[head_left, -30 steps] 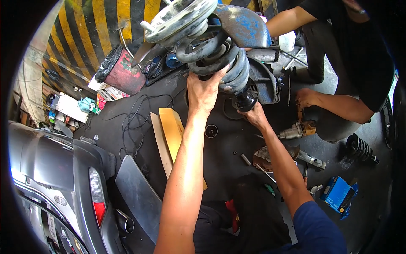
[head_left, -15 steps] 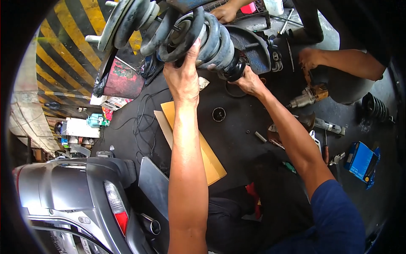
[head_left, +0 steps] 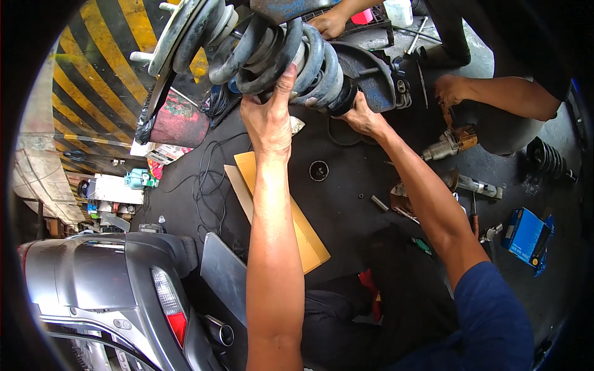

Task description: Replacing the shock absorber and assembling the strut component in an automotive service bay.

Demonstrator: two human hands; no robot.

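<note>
A grey, worn coil spring (head_left: pixel 323 68) on a strut lies slantwise across the top of the head view. At its upper left is a round mount plate (head_left: pixel 162 38) with protruding studs. My left hand (head_left: pixel 270 120) is closed around the spring's middle coils, thumb on top. My right hand (head_left: pixel 365 117) grips the black cylindrical end (head_left: pixel 344 98) of the strut, at the spring's lower right. The fingertips of both hands are partly hidden behind these parts. Just beyond stands a dark, blue-stained curved metal housing (head_left: pixel 371 77).
A co-worker's hands (head_left: pixel 329 25) show at the top and right, one near an impact wrench (head_left: pixel 451 143). Cardboard (head_left: pixel 294 229), cables, a round ring (head_left: pixel 318 170), a blue box (head_left: pixel 525 234) and another spring (head_left: pixel 546 157) lie on the floor. A silver car (head_left: pixel 86 272) is lower left.
The strut and spring have shifted and turned slightly in my hands, and the black end sits at a slightly different angle. The blue-stained metal part at the top reaches lower. Both grips stay.
</note>
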